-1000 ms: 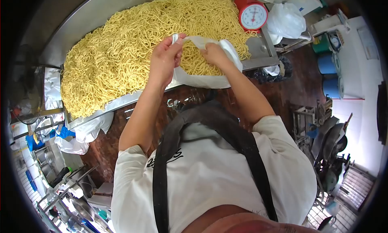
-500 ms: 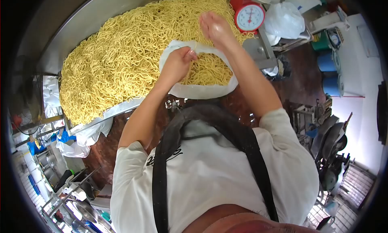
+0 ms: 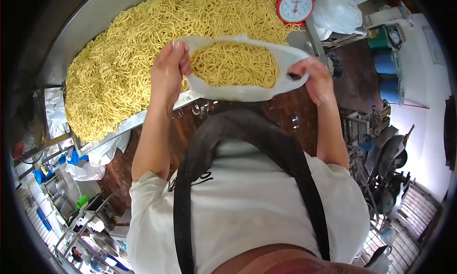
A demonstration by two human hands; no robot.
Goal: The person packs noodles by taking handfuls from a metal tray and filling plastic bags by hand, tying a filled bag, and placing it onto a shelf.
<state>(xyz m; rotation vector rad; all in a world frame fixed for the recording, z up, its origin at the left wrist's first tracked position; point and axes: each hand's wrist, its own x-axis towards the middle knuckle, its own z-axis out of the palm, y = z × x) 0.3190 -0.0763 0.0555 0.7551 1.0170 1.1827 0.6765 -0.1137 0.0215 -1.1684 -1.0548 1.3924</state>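
A white plastic bag (image 3: 228,92) with its mouth spread wide holds yellow noodles (image 3: 235,64). My left hand (image 3: 170,64) is closed on the bag's left rim. On the opposite side, my right hand (image 3: 312,76) pinches the right end of the rim, stretching the bag between both hands. Behind and to the left of the bag, a large heap of loose yellow noodles (image 3: 128,60) covers a metal tray (image 3: 138,119). The bag is at the tray's front edge; its underside is hidden.
A red dial scale (image 3: 295,6) stands at the tray's right end, beside a stuffed white plastic bag (image 3: 337,12). Blue containers (image 3: 386,74) line the right wall. Several dark pans (image 3: 391,155) are at the lower right. White bags (image 3: 102,155) hang below the tray's left side.
My right hand has left the noodle heap and taken the bag's right rim. My left hand has shifted left. The bag is now pulled wider, with its noodles in fuller view.
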